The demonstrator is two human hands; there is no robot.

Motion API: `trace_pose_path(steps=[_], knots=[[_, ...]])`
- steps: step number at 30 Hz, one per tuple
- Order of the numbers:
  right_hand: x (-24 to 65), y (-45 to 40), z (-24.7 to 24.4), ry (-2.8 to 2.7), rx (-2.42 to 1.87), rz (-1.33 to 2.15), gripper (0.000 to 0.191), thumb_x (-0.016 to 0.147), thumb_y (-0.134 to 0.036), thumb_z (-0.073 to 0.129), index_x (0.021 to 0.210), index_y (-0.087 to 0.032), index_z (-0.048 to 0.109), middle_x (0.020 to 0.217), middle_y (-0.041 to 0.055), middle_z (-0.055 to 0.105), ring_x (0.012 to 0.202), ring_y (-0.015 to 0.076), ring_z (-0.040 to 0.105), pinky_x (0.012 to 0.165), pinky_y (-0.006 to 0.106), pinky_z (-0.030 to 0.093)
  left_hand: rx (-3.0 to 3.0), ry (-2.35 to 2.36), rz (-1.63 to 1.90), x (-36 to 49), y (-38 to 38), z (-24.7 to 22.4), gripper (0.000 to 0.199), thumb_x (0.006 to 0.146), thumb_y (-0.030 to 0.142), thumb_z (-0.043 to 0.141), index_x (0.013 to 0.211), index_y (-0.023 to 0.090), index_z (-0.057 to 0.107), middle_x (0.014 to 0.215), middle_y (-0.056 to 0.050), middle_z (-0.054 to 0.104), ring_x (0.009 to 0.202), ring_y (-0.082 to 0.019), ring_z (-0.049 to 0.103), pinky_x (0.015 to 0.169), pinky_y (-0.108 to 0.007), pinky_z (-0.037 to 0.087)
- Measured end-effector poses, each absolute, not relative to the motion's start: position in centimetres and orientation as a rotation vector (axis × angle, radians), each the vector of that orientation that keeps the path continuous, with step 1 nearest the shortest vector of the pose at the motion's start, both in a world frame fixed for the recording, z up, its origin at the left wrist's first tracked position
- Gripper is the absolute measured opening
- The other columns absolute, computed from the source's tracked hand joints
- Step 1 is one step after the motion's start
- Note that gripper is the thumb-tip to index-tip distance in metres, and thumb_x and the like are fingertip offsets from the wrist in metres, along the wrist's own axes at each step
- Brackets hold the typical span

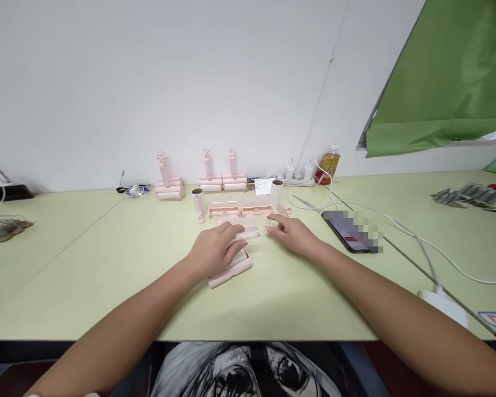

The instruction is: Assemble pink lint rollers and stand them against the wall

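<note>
My left hand (217,248) lies over a pink lint roller case (232,274) with a white roll in it, thumb apart from the fingers. A clear plastic cover (250,232) lies by its fingertips; whether they touch it I cannot tell. My right hand (293,234) hovers to the right, index finger stretched out and fingers apart, near small pink parts. Beyond the hands lie two open pink case halves, a left one (224,213) and a right one (257,211). A white sticky roll (276,194) and another roll with a pink handle (199,205) stand beside them.
Several pink lint rollers (170,189) stand along the wall. Right of my hand lie a phone (349,231), a pointed tool (306,203) and white cables (454,264). A drink bottle (327,165) stands beside a power strip (300,182). Metal parts (471,194) lie far right.
</note>
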State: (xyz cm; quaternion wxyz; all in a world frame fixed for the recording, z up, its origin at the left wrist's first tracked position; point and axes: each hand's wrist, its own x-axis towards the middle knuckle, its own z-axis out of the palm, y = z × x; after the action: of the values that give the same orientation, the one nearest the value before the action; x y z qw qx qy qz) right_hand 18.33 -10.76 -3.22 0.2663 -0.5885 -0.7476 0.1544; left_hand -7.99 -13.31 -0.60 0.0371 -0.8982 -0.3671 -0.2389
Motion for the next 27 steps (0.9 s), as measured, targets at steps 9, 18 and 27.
trace_pose_path(steps=[9, 18, 27], knots=[[17.2, -12.1, -2.4, -1.657, -1.206, 0.961, 0.021, 0.081, -0.038, 0.06, 0.077, -0.02, 0.05, 0.072, 0.0002, 0.062, 0.05, 0.0113, 0.051, 0.048, 0.025, 0.038, -2.803, -1.25, -0.767, -8.2, -12.7, -0.8, 0.031, 0.091, 0.043, 0.047, 0.109, 0.021, 0.059, 0.093, -0.002, 0.068, 0.076, -0.016, 0.064, 0.064, -0.028, 0.045], [15.7, -14.1, -1.8, -1.552, -0.846, 1.343, 0.034, 0.072, -0.042, 0.076, 0.075, -0.018, 0.051, 0.069, 0.0003, 0.066, 0.047, 0.0098, 0.056, 0.044, 0.023, 0.044, -2.879, -1.07, -0.837, -8.2, -13.0, -0.9, 0.031, 0.091, 0.044, 0.047, 0.105, 0.02, 0.06, 0.084, -0.002, 0.066, 0.072, -0.015, 0.06, 0.063, -0.027, 0.042], [16.0, -14.0, -1.9, -1.672, -0.888, 1.268, 0.036, 0.076, -0.048, 0.071, 0.073, -0.018, 0.05, 0.054, -0.0043, 0.055, 0.047, 0.0092, 0.05, 0.046, 0.022, 0.039, -2.892, -1.035, -0.823, -8.2, -13.3, -0.6, 0.03, 0.091, 0.044, 0.046, 0.103, 0.02, 0.06, 0.08, -0.002, 0.065, 0.069, -0.014, 0.059, 0.062, -0.025, 0.041]])
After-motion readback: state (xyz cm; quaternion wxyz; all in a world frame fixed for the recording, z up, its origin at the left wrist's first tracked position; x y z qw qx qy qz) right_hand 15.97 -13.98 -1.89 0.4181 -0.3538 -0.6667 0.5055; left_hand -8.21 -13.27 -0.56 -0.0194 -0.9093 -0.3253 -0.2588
